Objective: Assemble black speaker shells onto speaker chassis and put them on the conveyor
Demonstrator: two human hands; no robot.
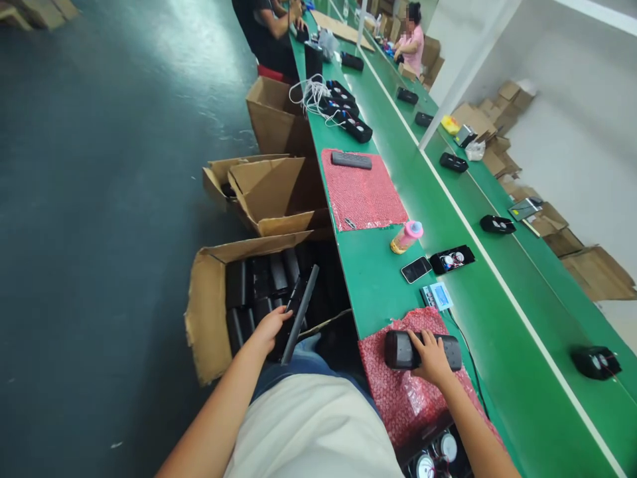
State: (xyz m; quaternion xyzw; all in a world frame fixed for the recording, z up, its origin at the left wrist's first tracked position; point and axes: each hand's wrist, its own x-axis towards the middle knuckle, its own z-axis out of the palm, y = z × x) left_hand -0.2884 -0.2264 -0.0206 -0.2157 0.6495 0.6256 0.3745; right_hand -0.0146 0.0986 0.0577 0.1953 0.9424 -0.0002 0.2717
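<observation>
Our right hand rests on a black speaker on the red mat, fingers curled over it. Our left hand holds a black grille over the box. We think we are fetching a part. Next, the grille must go over to the speaker.

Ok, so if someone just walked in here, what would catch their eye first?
Probably the long green workbench running into the distance, dotted with black speaker parts. Up close, the right hand rests on a black speaker housing lying on red bubble wrap. To the left, the left hand lifts a thin black panel from an open cardboard box of black parts.
</observation>
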